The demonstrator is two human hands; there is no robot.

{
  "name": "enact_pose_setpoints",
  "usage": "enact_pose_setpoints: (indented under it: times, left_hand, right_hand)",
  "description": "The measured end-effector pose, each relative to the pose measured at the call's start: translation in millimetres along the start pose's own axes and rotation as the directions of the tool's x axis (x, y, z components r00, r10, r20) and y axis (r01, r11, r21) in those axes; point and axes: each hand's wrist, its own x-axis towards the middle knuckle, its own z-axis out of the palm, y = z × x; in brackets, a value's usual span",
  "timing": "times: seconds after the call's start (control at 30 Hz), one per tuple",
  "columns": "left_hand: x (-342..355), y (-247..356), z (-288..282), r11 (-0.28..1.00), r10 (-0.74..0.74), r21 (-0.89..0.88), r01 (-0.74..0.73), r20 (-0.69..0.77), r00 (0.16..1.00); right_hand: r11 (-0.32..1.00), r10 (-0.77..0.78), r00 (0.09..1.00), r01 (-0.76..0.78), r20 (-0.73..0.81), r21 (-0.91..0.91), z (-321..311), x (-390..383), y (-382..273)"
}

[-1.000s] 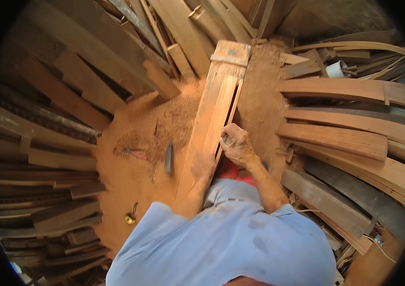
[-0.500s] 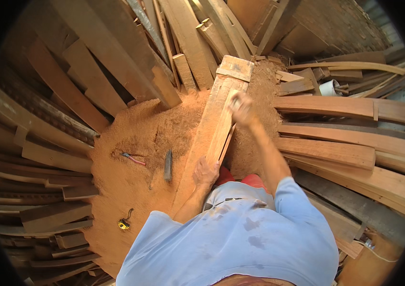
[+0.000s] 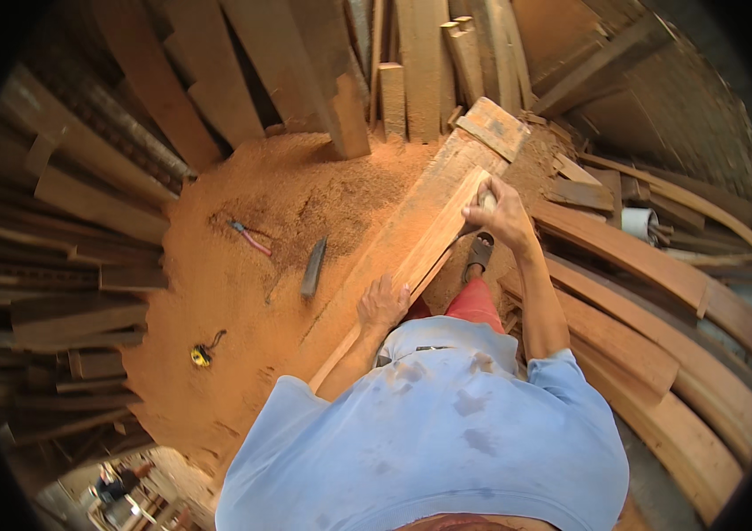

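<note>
The left hand (image 3: 382, 305) lies flat, fingers a bit apart, on the near part of a long, straight, stripy wood strip (image 3: 441, 232), which rests on a thick, rough, dusty plank (image 3: 416, 217). To its right, the right hand (image 3: 507, 217) bends its fingers around a small, pale, round-edged thing (image 3: 487, 202) by the strip's far end, its arm stretched forward.

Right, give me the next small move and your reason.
Probably draw the right hand along the pale strip toward the left hand: the right holds a small pale thing near the strip's far end, while the left lies on the wood, seemingly steadying it.
</note>
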Motion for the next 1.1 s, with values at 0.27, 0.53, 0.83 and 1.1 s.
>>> enact_pose_setpoints:
  times: [0.27, 0.53, 0.83, 1.1]
  left_hand:
    - [-7, 17, -10, 0.978, -0.092, 0.180, 0.107, -0.091, 0.992]
    - [28, 86, 20, 0.927, -0.375, -0.040, 0.373, -0.126, 0.918]
    - [43, 81, 41, 0.949, -0.315, -0.041, 0.313, -0.173, 0.933]
    - [42, 89, 20, 0.947, -0.310, 0.029, 0.319, -0.162, 0.937]
  right_hand:
    - [0.826, -0.055, 0.878, 0.308, 0.476, -0.472, -11, 17, -40]
    - [0.687, -0.302, 0.706, 0.627, 0.640, -0.368, -8, 29, -17]
    - [0.725, -0.403, 0.814, 0.563, 0.419, -0.396, -11, 9, -7]
    - [0.768, -0.502, 0.855, 0.511, 0.134, -0.385, -11, -30, 9]
